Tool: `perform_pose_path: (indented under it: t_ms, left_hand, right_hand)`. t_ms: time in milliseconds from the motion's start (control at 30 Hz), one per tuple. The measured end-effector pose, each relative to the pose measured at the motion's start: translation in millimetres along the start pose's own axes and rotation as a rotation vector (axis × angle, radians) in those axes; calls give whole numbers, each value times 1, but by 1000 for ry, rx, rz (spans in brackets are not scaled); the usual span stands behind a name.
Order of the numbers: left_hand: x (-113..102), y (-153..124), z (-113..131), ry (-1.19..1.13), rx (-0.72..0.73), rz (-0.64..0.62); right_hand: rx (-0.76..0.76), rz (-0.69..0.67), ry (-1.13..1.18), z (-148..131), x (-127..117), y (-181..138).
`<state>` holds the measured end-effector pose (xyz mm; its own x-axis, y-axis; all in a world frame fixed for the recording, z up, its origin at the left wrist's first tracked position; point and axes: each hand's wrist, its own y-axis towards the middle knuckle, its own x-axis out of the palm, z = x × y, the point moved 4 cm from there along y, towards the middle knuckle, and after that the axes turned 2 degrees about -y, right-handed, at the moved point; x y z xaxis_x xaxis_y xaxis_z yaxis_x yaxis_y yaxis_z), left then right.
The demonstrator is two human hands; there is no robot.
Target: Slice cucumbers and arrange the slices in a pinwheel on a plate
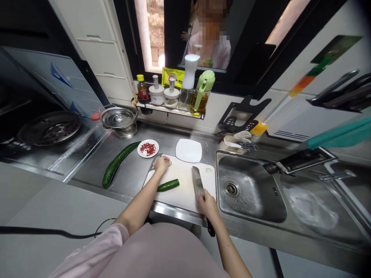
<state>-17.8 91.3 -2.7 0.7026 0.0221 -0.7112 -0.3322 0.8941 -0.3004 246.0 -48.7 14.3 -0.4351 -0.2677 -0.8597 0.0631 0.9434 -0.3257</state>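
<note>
Watching from my end through the head camera, I judge the cutting to be at an early point. The dark green cucumber piece (168, 185) lies on the white cutting board (182, 199), its near end partly hidden by the left forearm, and I see no row of slices beside it. What looks done is small: one pale round slice (208, 170) sits by the board's far right corner, and another pale round (169, 163) shows at the fingertips of my left hand (161, 165), over the board's far left part. Those left fingers are curled in together, but I cannot tell whether they pinch that round or only rest against it. My right hand (208, 206) has its fingers wrapped around the handle of the kitchen knife (198, 181), whose broad blade points away over the right of the board, well apart from the cucumber piece. Most of the cutting seems left: that piece looks unsliced along the length I can see, and a long whole cucumber (117, 164) lies on the steel counter (95, 162) to the left. The red bits (148, 149) on the small white plate (157, 144) behind the board look already cut up.
</note>
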Motion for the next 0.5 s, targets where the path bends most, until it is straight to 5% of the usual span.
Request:
perform_pose_path:
  t_ms: [500]
  left_hand:
    - [3,29,-13,173,123,104]
  right_hand:
    - [16,-19,20,6,2,1]
